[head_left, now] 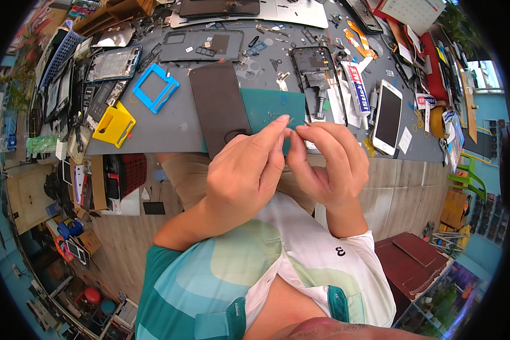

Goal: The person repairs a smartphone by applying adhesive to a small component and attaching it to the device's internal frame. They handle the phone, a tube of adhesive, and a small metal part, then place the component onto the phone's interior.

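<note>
My left hand (243,167) and my right hand (331,156) meet fingertip to fingertip above the near edge of a green mat (280,101). Both are closed in a pinch. Tiny dark tips poke out at the fingers, too small to name. Several small bits (271,118) lie on the mat just beyond my left fingertips. A dark, flat, phone-sized panel (216,96) lies across the mat's left side, its near end partly behind my left hand. Beyond my right hand stands a dark phone frame (311,59) with a grey metal tool (321,90) over it.
On the left of the grey table are a blue frame holder (156,88), a yellow stand (114,124) and an opened phone (114,63). To the right lie a white-and-blue tube (355,88) and a white phone (387,117). Loose phone parts litter the far side around a grey back cover (201,45).
</note>
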Demonstrator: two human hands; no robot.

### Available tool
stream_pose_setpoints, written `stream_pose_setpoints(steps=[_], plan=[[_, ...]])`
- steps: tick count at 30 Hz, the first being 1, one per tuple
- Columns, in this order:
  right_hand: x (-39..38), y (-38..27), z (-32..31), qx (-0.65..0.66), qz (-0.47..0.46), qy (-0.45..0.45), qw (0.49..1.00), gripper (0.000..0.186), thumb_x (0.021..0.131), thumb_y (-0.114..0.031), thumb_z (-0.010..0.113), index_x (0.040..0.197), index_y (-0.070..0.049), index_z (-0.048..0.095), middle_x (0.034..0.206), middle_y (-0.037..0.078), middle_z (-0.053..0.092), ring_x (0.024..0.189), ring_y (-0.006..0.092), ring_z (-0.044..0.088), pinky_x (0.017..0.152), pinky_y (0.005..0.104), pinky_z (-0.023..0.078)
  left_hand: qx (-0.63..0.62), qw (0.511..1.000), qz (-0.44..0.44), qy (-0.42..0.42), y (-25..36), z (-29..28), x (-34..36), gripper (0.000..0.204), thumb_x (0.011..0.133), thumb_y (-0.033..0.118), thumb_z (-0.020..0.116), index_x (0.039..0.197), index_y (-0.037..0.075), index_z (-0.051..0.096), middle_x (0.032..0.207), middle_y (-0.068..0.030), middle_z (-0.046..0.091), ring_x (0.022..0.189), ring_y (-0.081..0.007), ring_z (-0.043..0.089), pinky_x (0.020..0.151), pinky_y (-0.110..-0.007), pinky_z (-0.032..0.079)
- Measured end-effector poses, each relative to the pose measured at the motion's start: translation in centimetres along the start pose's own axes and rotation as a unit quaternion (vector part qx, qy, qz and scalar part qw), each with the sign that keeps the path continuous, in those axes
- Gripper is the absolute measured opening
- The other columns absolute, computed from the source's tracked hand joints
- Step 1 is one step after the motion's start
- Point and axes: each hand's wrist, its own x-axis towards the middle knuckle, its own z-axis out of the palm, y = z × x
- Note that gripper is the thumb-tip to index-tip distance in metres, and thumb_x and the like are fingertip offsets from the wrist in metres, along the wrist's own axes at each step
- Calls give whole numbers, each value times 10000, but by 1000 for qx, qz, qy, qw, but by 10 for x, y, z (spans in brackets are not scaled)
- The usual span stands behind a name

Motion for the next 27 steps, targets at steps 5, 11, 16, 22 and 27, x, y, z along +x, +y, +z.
stream_pose_setpoints(steps=[5, 11, 16, 22, 27], plan=[[-2, -10, -1, 6, 97, -8, 995, 293, 763, 89, 853, 1026, -5, 765, 872, 95, 755, 660, 219, 696, 545, 325, 550, 22, 999, 40, 10, -5, 5, -1, 403, 971, -137, 743, 1368, -67, 731, 1084, -177, 837, 731, -177, 711, 647, -311, 576], [-1, -14, 2, 14, 120, -1, 993, 272, 763, 91, 850, 1003, -4, 766, 824, 75, 742, 640, 190, 679, 522, 306, 521, 26, 997, 69, 17, -9, 10, -4, 452, 943, -170, 743, 1389, -108, 704, 1124, -189, 831, 759, -221, 731, 689, -334, 590], [-1, -14, 5, 22, 126, 8, 992, 258, 769, 100, 844, 989, -7, 762, 814, 66, 737, 613, 166, 655, 502, 291, 498, 27, 997, 72, 8, -8, 8, -5, 467, 932, -178, 741, 1393, -119, 699, 1139, -196, 819, 786, -240, 751, 703, -356, 595], [-1, -13, 7, 21, 126, 19, 992, 258, 768, 98, 846, 983, -15, 759, 800, 58, 726, 588, 153, 632, 487, 283, 479, 27, 998, 59, -15, -6, 5, -6, 463, 925, -173, 752, 1383, -122, 702, 1120, -190, 815, 786, -242, 752, 695, -359, 592], [0, -13, 8, 16, 123, 23, 992, 251, 766, 93, 847, 968, -19, 751, 786, 53, 715, 574, 146, 621, 485, 282, 474, 37, 997, 63, -14, -6, 6, -6, 470, 916, -173, 757, 1380, -124, 702, 1136, -191, 814, 793, -247, 756, 695, -356, 593]])
